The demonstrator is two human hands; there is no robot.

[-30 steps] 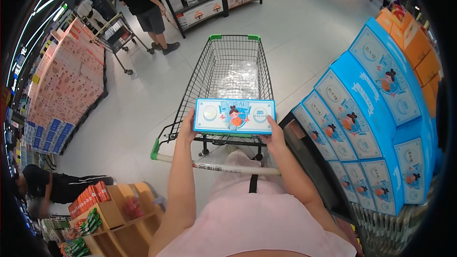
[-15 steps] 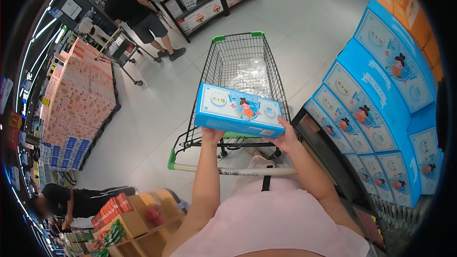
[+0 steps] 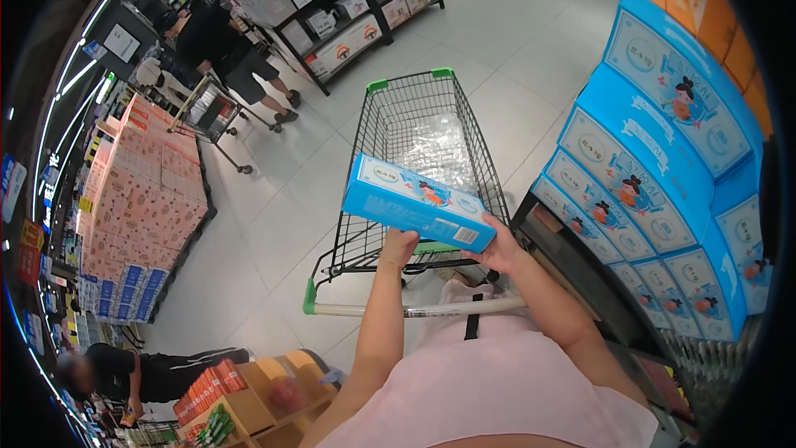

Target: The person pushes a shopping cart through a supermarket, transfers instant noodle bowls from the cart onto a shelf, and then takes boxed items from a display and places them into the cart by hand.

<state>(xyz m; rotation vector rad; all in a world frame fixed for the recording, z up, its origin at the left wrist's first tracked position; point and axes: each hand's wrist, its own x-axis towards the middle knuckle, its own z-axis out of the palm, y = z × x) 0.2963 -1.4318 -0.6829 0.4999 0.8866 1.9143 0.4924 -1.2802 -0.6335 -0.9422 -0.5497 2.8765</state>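
A long blue carton (image 3: 398,206) with a cartoon figure on its top face is held over the near end of a wire shopping cart (image 3: 365,253). My left hand (image 3: 400,247) grips it from below along the near long side, fingers mostly hidden under it. Closed around the right end is my right hand (image 3: 499,247), beside a barcode on the front side. Inside the cart lies a shiny, clear plastic-wrapped pack (image 3: 441,149), partly hidden behind the carton. The cart's pale handle (image 3: 390,310) runs below my forearms.
Stacked blue cartons (image 3: 634,174) with the same print stand close on the right. A pink carton stack (image 3: 145,199) is at the left. One person (image 3: 228,54) stands by another cart (image 3: 211,108); a second person (image 3: 149,373) is at lower left, near a wooden display (image 3: 274,394).
The carton has tilted so more of its front side and barcode shows. My left hand has shifted right along its underside. The view has moved slightly, and the person at upper left has moved.
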